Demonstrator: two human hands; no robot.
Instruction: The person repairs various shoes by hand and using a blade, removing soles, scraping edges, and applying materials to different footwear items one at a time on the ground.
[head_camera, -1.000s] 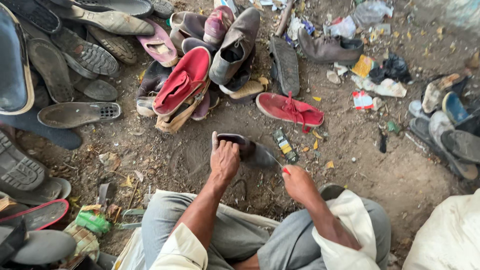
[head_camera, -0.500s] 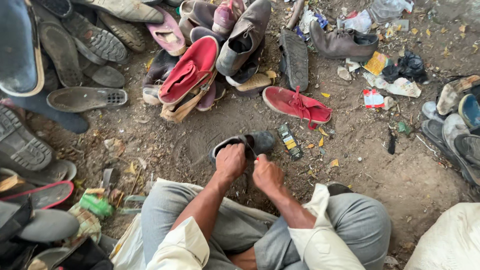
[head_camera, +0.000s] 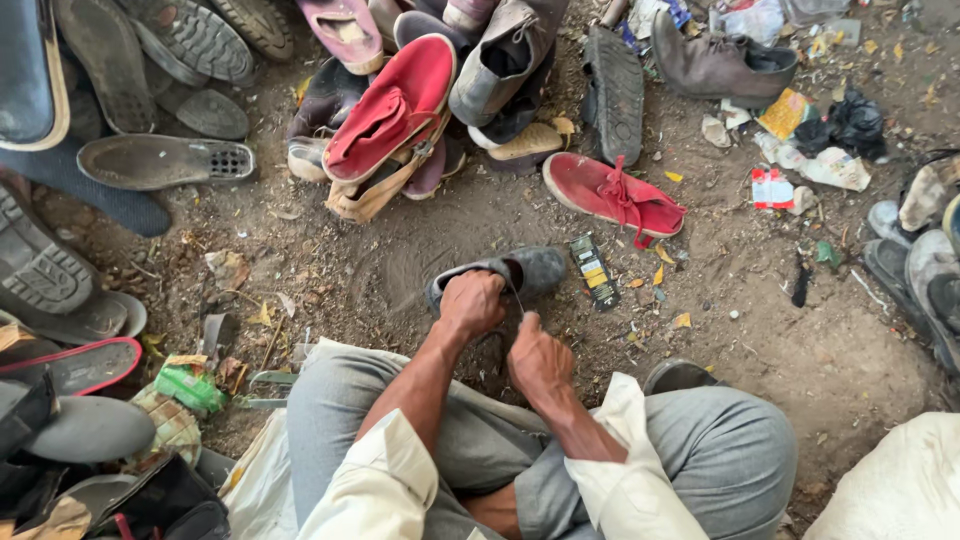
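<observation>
A dark grey shoe (head_camera: 532, 270) lies on the dirt ground just in front of my crossed legs. My left hand (head_camera: 470, 303) grips its near edge and holds it down. Close beside it, my right hand (head_camera: 538, 360) is closed, fingers pinched at the shoe's side where a thin thread (head_camera: 517, 297) runs up to the shoe. What the right fingers pinch is too small to make out. Both sleeves are pale cream and my trousers are grey.
A heap of worn shoes and soles lies beyond, with a red slip-on (head_camera: 392, 108) and a red laced shoe (head_camera: 615, 193). More soles (head_camera: 165, 160) line the left. A small printed packet (head_camera: 593, 270) lies right of the grey shoe; litter lies at the upper right.
My right hand has come in from the right to meet the left at the shoe. The shoe has been drawn a little nearer my legs, and the view has shifted closer.
</observation>
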